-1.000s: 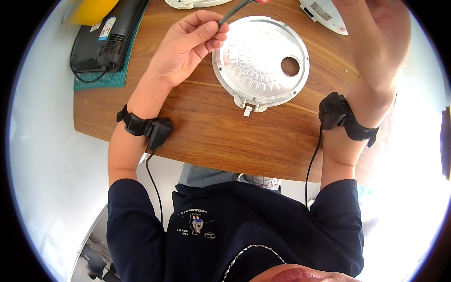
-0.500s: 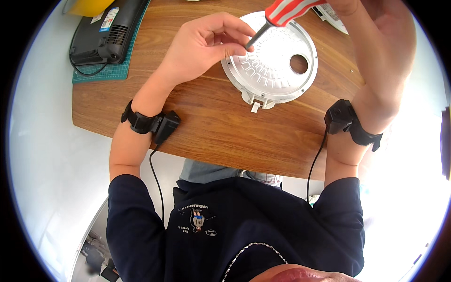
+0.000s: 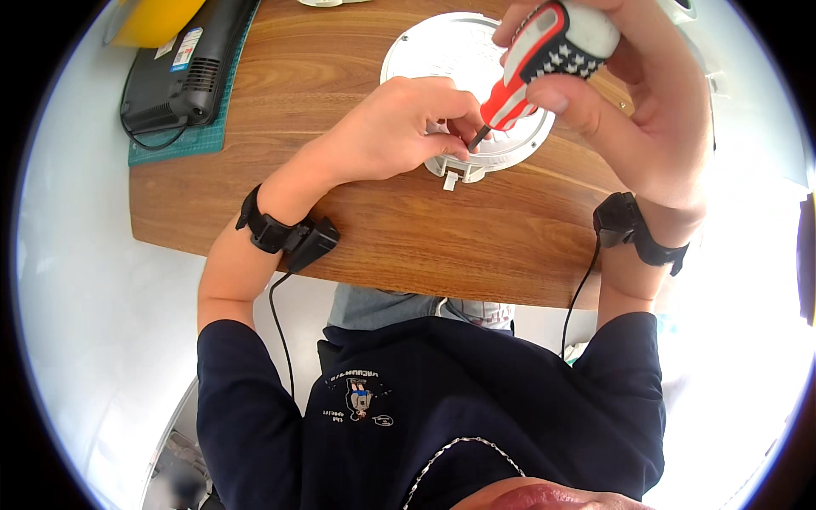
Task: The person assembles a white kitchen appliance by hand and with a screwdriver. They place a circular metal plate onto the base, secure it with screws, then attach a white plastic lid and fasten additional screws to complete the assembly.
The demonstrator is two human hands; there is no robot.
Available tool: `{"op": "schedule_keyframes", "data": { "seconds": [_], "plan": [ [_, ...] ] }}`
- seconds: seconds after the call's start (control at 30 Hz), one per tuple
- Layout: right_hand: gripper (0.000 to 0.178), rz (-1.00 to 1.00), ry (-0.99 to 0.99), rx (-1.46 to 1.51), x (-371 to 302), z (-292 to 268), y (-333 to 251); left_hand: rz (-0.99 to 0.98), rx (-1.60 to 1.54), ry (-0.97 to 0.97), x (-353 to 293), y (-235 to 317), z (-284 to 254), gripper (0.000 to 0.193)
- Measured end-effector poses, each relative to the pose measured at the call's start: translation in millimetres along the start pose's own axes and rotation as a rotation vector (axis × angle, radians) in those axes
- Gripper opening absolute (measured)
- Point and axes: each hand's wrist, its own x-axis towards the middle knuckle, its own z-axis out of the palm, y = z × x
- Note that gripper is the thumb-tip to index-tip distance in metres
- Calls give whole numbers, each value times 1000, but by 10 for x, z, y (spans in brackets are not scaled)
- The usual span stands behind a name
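My right hand (image 3: pixel 629 110) is wrapped round the handle of a screwdriver (image 3: pixel 544 72), red, white and black with white stars, its dark shaft slanting down to the left. My left hand (image 3: pixel 408 127) is closed in a pinch right at the shaft's tip; whatever lies between the fingertips is hidden. Both hands are over the near part of a round, pale metal-and-plastic lid (image 3: pixel 438 55) with a ribbed inner face. A small hinge-like tab (image 3: pixel 450 180) sticks out from its near edge. Hands and screwdriver cover much of the lid's right side.
At the far left a black appliance (image 3: pixel 191 76) with vents and a cable lies on a green cutting mat (image 3: pixel 217 136). A yellow object (image 3: pixel 161 21) sits above it. The wooden table (image 3: pixel 408 238) ends close to my body. Cabled black devices (image 3: pixel 310 246) are strapped to both forearms.
Both hands have come down toward the lid's near rim, the screwdriver now steeper and lower. My left hand moved right and nearer, keeping its fingers at the tip. The view has shifted slightly.
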Motion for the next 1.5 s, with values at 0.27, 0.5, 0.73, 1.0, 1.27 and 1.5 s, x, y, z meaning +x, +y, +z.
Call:
{"op": "schedule_keyframes", "data": {
  "seconds": [0.27,0.5,0.73,1.0,1.27,1.5],
  "plan": [
    [43,-43,-119,136,127,43,-166,65,147,-11,-18,-44,-3,19],
    [45,-251,-112,206,82,103,-15,99,129,29,-34,48,27,22],
    [52,-239,-278,153,86,34,-101,-95,-33,17,-97,-46,-24,26],
    [54,-325,-91,58,137,97,-170,29,95,12,-100,-15,-56,23],
    [49,-263,-46,36,95,-18,-136,64,163,-49,-56,-57,-76,18],
    [53,-301,-372,75,219,-306,-148,0,65,-47,-39,-151,-11,22]
  ]
}}
